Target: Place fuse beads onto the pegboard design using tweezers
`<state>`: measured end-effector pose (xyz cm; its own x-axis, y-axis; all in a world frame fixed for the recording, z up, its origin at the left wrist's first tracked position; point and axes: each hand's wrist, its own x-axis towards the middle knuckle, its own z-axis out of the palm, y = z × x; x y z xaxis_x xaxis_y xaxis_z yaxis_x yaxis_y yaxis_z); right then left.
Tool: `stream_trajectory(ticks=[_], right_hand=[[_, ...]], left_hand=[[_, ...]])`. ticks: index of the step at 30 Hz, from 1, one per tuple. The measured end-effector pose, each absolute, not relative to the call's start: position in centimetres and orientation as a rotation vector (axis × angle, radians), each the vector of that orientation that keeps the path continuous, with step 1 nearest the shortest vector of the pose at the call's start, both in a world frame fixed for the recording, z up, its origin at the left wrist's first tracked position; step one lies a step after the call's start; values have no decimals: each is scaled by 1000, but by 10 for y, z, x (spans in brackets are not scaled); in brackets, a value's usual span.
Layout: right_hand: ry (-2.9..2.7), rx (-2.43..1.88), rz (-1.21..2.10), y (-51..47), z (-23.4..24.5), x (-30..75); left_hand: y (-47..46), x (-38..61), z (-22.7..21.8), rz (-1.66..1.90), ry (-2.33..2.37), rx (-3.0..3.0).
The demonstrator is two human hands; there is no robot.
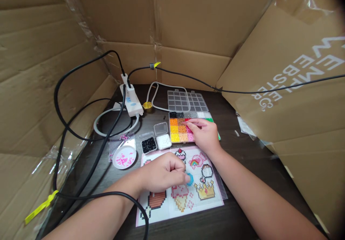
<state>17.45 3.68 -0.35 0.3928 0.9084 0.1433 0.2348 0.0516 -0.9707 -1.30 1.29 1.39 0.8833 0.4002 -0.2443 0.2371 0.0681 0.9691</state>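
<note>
My right hand (205, 135) pinches a pair of thin pink tweezers (198, 124) over a compartment box (179, 142) of coloured beads. Their tips reach toward the brown and red compartments, but the exact contact is too small to tell. Below, my left hand (165, 173) is closed over the printed pattern sheet (172, 216), with thumb and fingers pressed together. A light blue round piece (191, 179) shows at its fingertips; whether the hand grips it is unclear. Around it are printed designs, among them a crown (205, 190) and an ice cream cone (180, 198).
Left of the box stand small cases of black beads (149, 145) and white beads (163, 141). A white dish (118, 165) carries pink beads. Behind lie a power strip (133, 103) and a gold cup (147, 106). Black cables (93, 166) cross the left side; cardboard walls (194, 63) enclose the table.
</note>
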Motion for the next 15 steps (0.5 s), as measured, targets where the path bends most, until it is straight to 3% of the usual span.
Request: stream_trajectory(ticks=[15], right_hand=[[-1058, -1449, 682, 38, -4, 175]], left_hand=[[12, -13, 15, 137, 512, 1525]])
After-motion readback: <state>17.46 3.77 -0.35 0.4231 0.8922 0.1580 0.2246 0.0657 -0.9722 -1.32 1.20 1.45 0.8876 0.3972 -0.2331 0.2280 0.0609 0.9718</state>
